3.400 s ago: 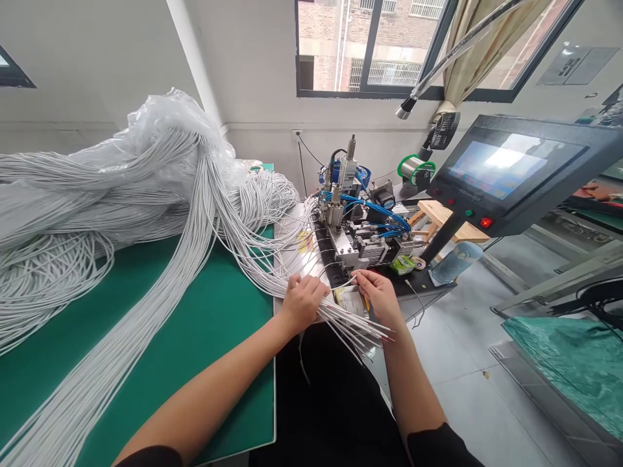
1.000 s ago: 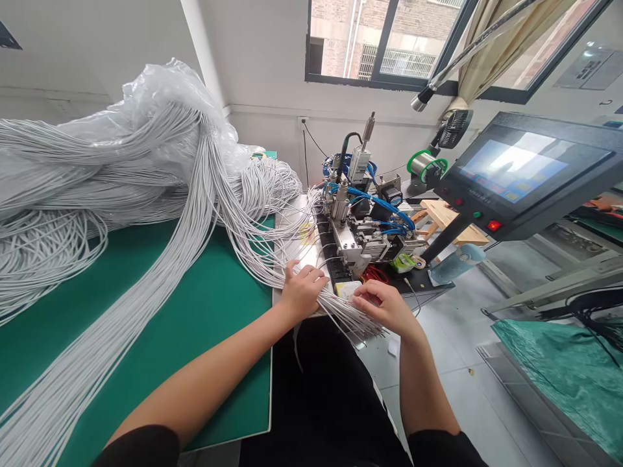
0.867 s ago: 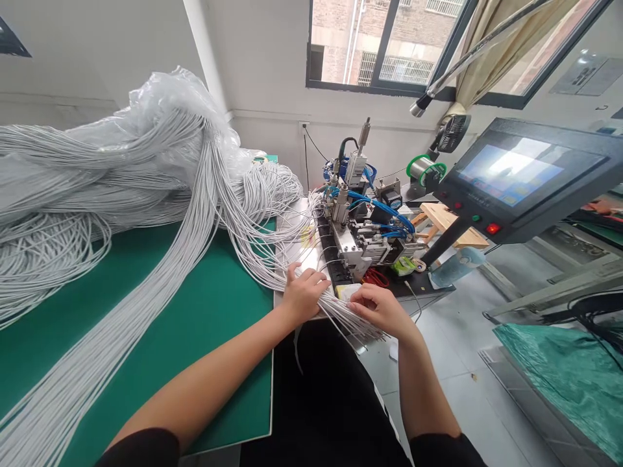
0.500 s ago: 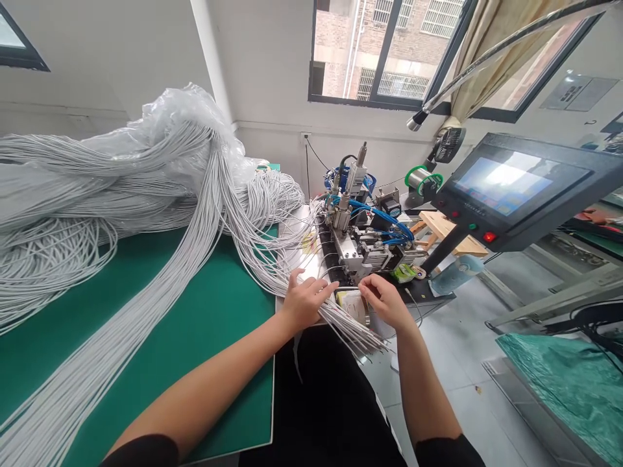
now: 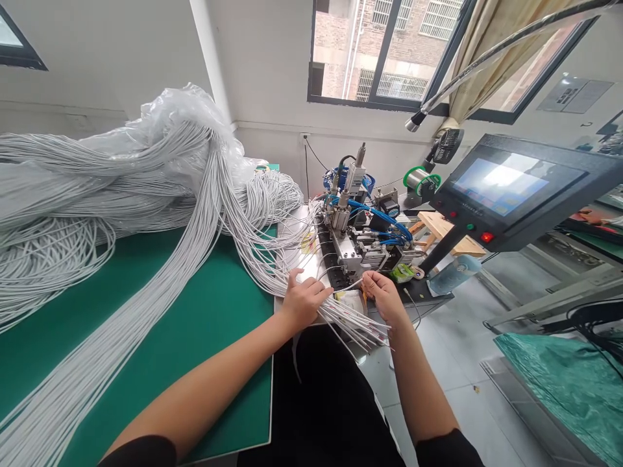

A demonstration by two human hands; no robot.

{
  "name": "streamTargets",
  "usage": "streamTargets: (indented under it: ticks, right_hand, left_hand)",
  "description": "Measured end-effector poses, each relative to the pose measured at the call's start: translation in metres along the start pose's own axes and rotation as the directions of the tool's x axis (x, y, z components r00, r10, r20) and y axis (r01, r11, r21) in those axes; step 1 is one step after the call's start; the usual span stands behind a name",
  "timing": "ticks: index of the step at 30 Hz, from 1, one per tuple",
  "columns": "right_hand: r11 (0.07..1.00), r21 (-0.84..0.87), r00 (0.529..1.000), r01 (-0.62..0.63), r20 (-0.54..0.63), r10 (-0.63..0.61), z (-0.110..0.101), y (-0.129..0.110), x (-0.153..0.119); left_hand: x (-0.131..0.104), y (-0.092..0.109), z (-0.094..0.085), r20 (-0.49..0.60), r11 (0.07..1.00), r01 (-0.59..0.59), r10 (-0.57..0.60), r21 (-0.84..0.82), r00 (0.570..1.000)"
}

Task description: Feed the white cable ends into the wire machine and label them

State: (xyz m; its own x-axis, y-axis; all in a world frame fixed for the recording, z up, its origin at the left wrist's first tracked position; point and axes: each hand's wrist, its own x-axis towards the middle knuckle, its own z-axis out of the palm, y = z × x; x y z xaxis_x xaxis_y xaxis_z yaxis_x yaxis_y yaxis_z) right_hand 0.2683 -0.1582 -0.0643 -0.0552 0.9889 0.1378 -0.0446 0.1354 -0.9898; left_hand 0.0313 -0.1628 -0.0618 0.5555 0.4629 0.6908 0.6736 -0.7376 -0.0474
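Observation:
My left hand [image 5: 304,303] lies palm down over a bundle of thin light-grey cables [image 5: 355,322], its fingers curled onto them. The cables' loose ends, some with reddish marks, fan out past it toward my right wrist. My right hand [image 5: 381,295] pinches a single grey cable [image 5: 351,285] between thumb and fingertips, in front of a bench machine [image 5: 346,246] with metal cylinders and blue air tubes. A pale roll-shaped thing [image 5: 351,299] sits below that cable, partly covered by the bundle.
More cables [image 5: 195,220] spread over the green table [image 5: 233,363], with plastic wrap [image 5: 189,107] behind. A control screen [image 5: 506,188] stands at the right, near a wire spool [image 5: 421,180], a wooden stand [image 5: 455,235] and a water bottle [image 5: 455,275]. A lamp arm [image 5: 467,81] hangs above.
My right hand has closed its fingers on one cable and raised it slightly from the bundle. My left hand's fingers have drawn a little closer together in the same place.

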Motion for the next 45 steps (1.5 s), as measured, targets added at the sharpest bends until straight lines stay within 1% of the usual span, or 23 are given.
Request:
streamTargets:
  ticks: [4, 9, 12, 14, 17, 19, 21, 24, 27, 30, 33, 36, 39, 42, 45]
  right_hand:
    - [0.994, 0.104, 1.0, -0.014, -0.009, 0.015, -0.001, 0.001, 0.002]
    - [0.994, 0.107, 0.999, -0.032, -0.015, 0.034, -0.007, 0.007, 0.006]
    - [1.0, -0.003, 0.999, -0.031, -0.028, 0.031, -0.012, 0.011, 0.008]
    - [0.989, -0.149, 0.999, -0.004, -0.034, -0.001, -0.014, 0.013, 0.009]
    - [0.933, -0.357, 0.998, 0.048, -0.022, -0.06, -0.014, 0.016, 0.009]
    - [0.904, -0.42, 0.996, 0.078, -0.004, -0.088, -0.013, 0.018, 0.011]
    - [0.894, -0.436, 0.994, 0.105, 0.01, -0.112, -0.012, 0.021, 0.013]
    - [0.901, -0.418, 0.992, 0.118, 0.021, -0.121, -0.011, 0.026, 0.017]
    - [0.933, -0.349, 0.996, 0.087, 0.036, -0.08, -0.011, 0.029, 0.021]
    - [0.967, -0.256, 1.0, 0.014, 0.027, -0.008, -0.009, 0.033, 0.023]
    - [0.986, -0.145, 0.997, -0.079, -0.016, 0.077, -0.005, 0.037, 0.024]
    - [0.987, -0.01, 0.985, -0.159, -0.071, 0.158, 0.0, 0.043, 0.025]
    - [0.974, 0.083, 0.971, -0.212, -0.092, 0.219, 0.002, 0.048, 0.025]
    - [0.971, 0.095, 0.97, -0.217, -0.086, 0.226, 0.002, 0.049, 0.022]
    - [0.98, 0.026, 0.977, -0.198, -0.07, 0.199, -0.003, 0.047, 0.018]
  left_hand:
    - [0.0, 0.0, 0.001, 0.009, 1.0, 0.003, -0.003, 0.006, 1.0]
    - [0.0, 0.0, 0.002, 0.048, 1.0, 0.025, -0.024, -0.008, 0.999]
    - [-0.001, 0.001, 0.002, 0.079, 0.999, 0.052, -0.051, -0.008, 0.996]
    - [0.0, 0.001, 0.001, 0.09, 0.998, 0.061, -0.061, 0.0, 0.994]
    - [0.001, 0.001, 0.0, 0.082, 0.998, 0.062, -0.064, 0.02, 0.995]
    - [0.002, 0.002, 0.0, 0.069, 0.997, 0.066, -0.068, 0.033, 0.995]
    - [0.002, 0.002, -0.001, 0.061, 0.996, 0.08, -0.083, 0.043, 0.995]
    - [0.003, 0.003, 0.0, 0.086, 0.993, 0.105, -0.109, 0.05, 0.99]
    - [0.003, 0.003, 0.003, 0.139, 0.99, 0.133, -0.139, 0.054, 0.98]
    - [0.003, 0.002, 0.005, 0.187, 0.985, 0.162, -0.17, 0.056, 0.967]
    - [0.003, 0.002, 0.005, 0.222, 0.982, 0.178, -0.186, 0.055, 0.957]
    - [0.003, 0.002, 0.004, 0.24, 0.98, 0.193, -0.2, 0.055, 0.95]
    - [0.004, 0.003, 0.004, 0.249, 0.978, 0.2, -0.208, 0.057, 0.946]
    - [0.004, 0.003, 0.003, 0.253, 0.977, 0.203, -0.211, 0.058, 0.944]
    - [0.003, 0.003, 0.004, 0.248, 0.976, 0.212, -0.216, 0.045, 0.944]
